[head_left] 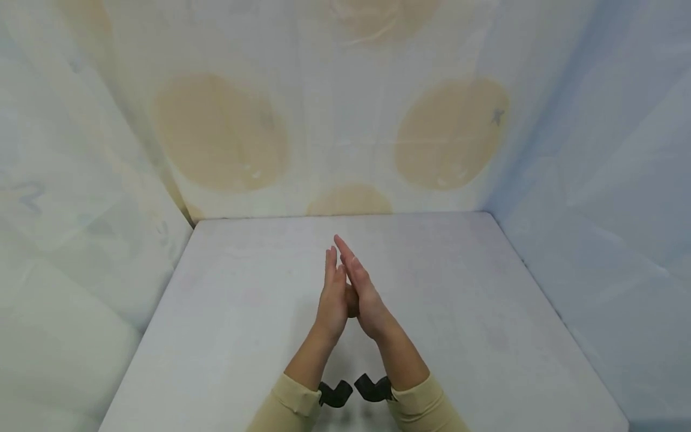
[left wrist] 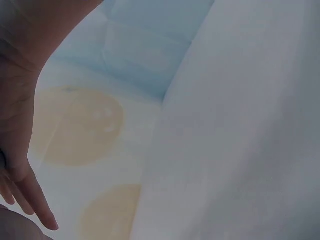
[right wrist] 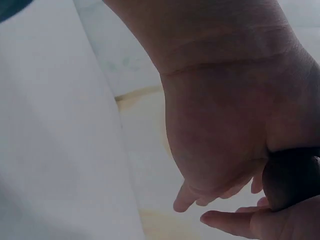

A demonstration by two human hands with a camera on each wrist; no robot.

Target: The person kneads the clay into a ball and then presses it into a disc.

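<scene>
Head camera overhead; wrist cameras close-up.

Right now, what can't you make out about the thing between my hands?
- Head view: the object is a brownish sliver between the left hand and right hand; the palms hide its shape.
- Right wrist view: the dark object sits at the frame's edge, cut off and in shadow.
- Left wrist view: object not visible.

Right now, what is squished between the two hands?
A small dark round thing sits between the left hand and right hand. The right wrist view shows it best.
</scene>
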